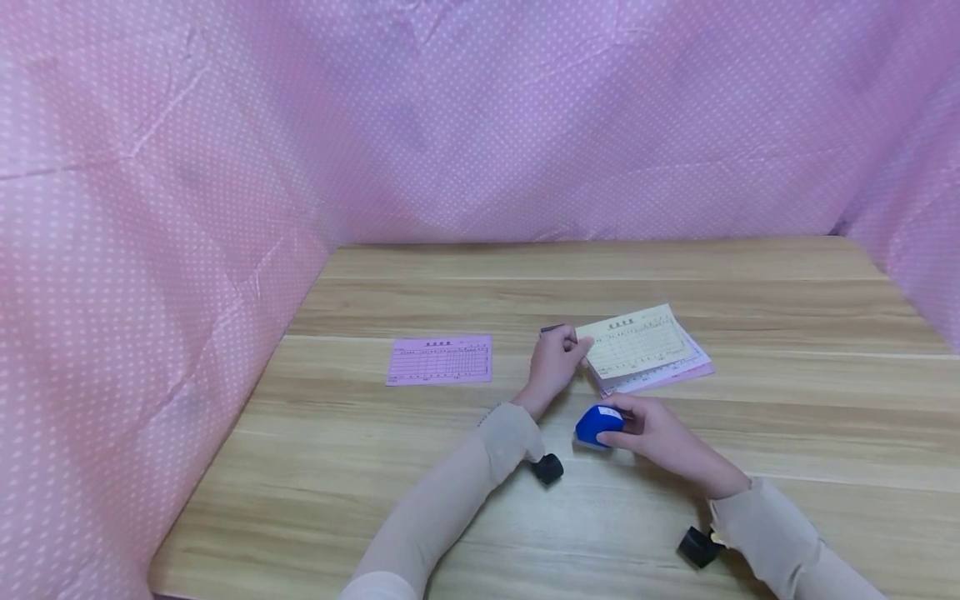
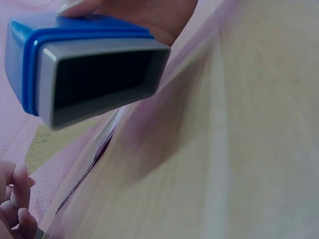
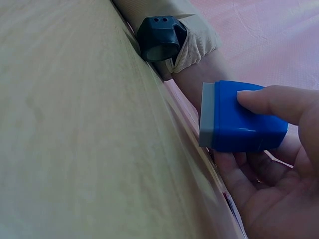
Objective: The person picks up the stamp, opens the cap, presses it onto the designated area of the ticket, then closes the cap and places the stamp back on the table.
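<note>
My right hand grips a blue stamp between thumb and fingers, above the table. The stamp's grey rectangular frame, dark inside, faces the left wrist camera, and the right thumb presses on its blue side. Farther forward, my left hand pinches the left edge of a yellow printed form, its fingers curled. A short dark thing pokes out behind the left hand, mostly hidden. Under the yellow form, a white form and a pinkish-purple form show at the lower right.
A separate purple printed form lies flat on the wooden table, left of the hands. Black wrist cameras are strapped to both sleeves. Pink dotted cloth hangs behind and at both sides of the table.
</note>
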A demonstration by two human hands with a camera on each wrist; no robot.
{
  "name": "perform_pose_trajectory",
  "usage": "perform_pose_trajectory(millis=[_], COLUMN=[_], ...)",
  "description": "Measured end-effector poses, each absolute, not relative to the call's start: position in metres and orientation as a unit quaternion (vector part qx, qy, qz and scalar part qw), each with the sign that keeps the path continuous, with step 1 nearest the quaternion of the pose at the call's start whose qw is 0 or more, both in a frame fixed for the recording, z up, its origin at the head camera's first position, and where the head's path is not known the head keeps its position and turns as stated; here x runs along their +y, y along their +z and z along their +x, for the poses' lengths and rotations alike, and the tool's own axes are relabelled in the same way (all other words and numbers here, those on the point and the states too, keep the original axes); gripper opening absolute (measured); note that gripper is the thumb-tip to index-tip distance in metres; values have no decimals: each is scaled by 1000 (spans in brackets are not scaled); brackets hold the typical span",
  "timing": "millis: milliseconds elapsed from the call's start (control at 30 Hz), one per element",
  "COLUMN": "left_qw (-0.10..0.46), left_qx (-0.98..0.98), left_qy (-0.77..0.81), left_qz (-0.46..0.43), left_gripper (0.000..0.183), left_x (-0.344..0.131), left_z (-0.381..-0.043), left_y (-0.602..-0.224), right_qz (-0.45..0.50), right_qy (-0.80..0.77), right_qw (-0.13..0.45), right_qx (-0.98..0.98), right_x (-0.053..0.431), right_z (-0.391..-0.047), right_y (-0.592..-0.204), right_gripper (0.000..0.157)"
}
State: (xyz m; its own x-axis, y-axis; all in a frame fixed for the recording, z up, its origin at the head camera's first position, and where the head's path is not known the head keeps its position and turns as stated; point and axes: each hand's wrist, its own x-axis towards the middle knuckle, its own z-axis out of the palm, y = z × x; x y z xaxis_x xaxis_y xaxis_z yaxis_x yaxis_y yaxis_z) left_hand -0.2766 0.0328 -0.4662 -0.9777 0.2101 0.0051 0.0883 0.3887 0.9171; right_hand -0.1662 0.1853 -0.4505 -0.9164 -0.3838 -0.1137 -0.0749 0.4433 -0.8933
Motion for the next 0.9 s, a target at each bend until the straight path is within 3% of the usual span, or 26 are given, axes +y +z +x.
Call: perform_pose_trajectory(millis=[900], left_qw=[67], left_qx=[853], left_qy=[508], left_qz=[102], left_gripper=[25], left_x=[35], left_z=[-273], left_y=[-464], right_qz=[-131], right_qy=[-497], right_qw=[150], right_qx=[845], right_x=[186], right_z=[-167], right_y=[-452], right_gripper=[44])
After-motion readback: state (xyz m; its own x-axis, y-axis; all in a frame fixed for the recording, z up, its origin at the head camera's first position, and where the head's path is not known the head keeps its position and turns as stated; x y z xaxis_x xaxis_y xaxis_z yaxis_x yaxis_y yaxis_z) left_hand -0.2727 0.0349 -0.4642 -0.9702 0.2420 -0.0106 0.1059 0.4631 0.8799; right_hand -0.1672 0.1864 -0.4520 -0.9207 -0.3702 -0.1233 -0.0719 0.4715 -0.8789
